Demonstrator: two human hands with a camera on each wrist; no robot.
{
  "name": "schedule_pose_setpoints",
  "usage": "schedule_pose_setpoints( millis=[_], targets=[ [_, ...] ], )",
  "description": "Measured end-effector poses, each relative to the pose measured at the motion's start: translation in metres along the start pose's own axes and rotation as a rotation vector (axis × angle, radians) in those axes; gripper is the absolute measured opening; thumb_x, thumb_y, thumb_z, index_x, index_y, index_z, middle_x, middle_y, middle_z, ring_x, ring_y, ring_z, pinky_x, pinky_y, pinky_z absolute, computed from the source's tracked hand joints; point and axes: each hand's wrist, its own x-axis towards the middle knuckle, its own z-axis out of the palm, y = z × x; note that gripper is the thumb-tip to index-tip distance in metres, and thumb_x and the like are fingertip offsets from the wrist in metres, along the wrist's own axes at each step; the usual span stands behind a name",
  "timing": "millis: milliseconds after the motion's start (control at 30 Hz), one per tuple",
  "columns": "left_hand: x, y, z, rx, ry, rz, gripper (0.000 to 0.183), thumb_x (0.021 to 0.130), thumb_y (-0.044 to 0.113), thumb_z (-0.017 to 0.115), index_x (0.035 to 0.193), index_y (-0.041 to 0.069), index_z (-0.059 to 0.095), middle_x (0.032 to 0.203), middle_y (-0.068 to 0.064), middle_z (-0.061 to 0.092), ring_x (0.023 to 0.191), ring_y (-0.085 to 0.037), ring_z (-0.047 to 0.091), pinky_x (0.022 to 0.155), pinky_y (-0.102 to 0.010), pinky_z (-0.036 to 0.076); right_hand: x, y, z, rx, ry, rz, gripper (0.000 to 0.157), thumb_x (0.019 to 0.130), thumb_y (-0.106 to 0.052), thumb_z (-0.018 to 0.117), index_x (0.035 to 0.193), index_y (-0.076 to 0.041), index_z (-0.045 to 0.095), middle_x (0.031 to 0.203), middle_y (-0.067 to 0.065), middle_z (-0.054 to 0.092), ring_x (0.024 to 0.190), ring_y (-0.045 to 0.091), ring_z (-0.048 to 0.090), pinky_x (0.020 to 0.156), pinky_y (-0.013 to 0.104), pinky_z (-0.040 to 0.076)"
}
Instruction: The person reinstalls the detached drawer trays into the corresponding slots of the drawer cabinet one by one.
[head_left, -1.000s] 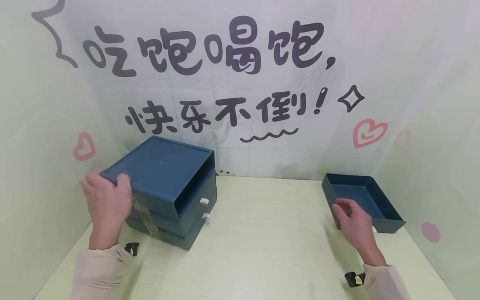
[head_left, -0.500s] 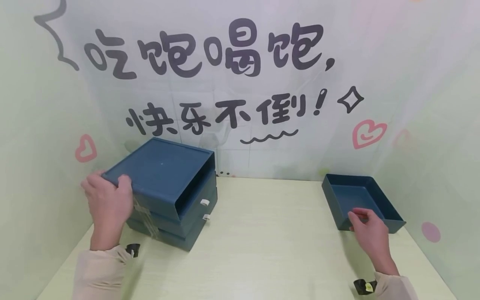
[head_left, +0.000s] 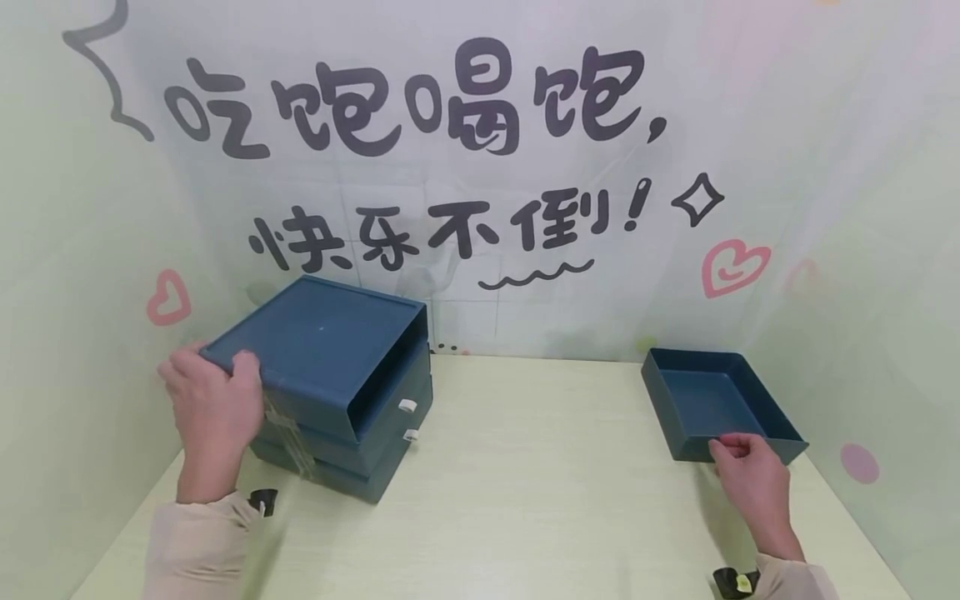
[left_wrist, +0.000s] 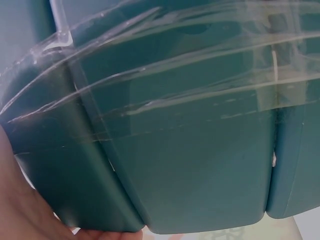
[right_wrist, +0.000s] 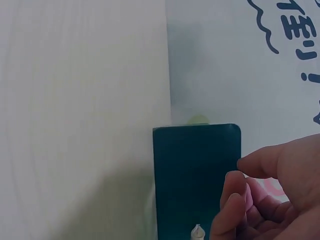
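On the left stands a dark blue stacked drawer unit [head_left: 315,342], its top compartment without a drawer and the two drawers below pushed in. My left hand [head_left: 213,408] grips the top's near left corner, and the left wrist view shows clear tape across the unit's side [left_wrist: 190,145]. At the right lies a shallow blue drawer [head_left: 712,400]. Beside its front wall is my right hand [head_left: 753,483], thumb and fingers loosely bent at the rim; whether they touch it I cannot tell. A small white pull [right_wrist: 198,232] shows on that front wall in the right wrist view.
A pale wood table [head_left: 540,483] carries everything. A white cloth backdrop [head_left: 465,183] with printed characters and hearts stands right behind the unit and the drawer. Small white pulls [head_left: 409,406] stick out from the unit's front.
My right hand has moved right and toward me, from the drawer's left wall to its front wall. The drawer has not moved. My left hand stays on the unit.
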Motion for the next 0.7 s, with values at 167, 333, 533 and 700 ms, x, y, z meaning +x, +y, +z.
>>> schedule_pose_setpoints(
  millis=[167,333,533,700],
  targets=[
    [0.000,-0.001,-0.001,0.000,0.001,0.003,0.060,0.093,0.037,0.035,0.141,0.003,0.024,0.134,-0.025,0.024,0.105,-0.042,0.037,0.074,-0.046,0.030,0.001,0.004,0.003,0.000,0.015,0.029,0.036,0.094,-0.028,0.060,0.111,0.004,0.061,0.092,0.019,0.067,0.072,0.021,0.058,0.055,0.028,0.041],
    [-0.001,0.000,0.000,-0.001,-0.002,0.006,0.061,0.092,0.036,0.034,0.142,0.002,0.023,0.134,-0.026,0.024,0.106,-0.043,0.036,0.076,-0.047,0.030,0.003,0.011,0.004,0.000,0.016,0.046,0.037,0.093,-0.029,0.060,0.109,0.004,0.060,0.087,0.018,0.068,0.065,0.017,0.057,0.055,0.028,0.041],
    [-0.001,0.000,0.000,-0.002,-0.001,0.014,0.060,0.092,0.035,0.034,0.141,0.001,0.024,0.134,-0.026,0.025,0.104,-0.042,0.036,0.076,-0.046,0.030,0.006,0.016,0.005,-0.010,-0.010,0.083,0.042,0.093,-0.029,0.060,0.113,0.008,0.058,0.086,0.020,0.070,0.059,0.012,0.061,0.055,0.028,0.040],
    [-0.001,0.000,0.000,-0.001,-0.008,0.012,0.060,0.092,0.035,0.034,0.141,0.001,0.023,0.134,-0.025,0.024,0.105,-0.042,0.035,0.076,-0.046,0.030,0.009,0.017,0.005,-0.001,-0.032,0.110,0.048,0.094,-0.030,0.061,0.117,0.012,0.054,0.094,0.028,0.068,0.061,0.017,0.065,0.056,0.028,0.041]
  ],
)
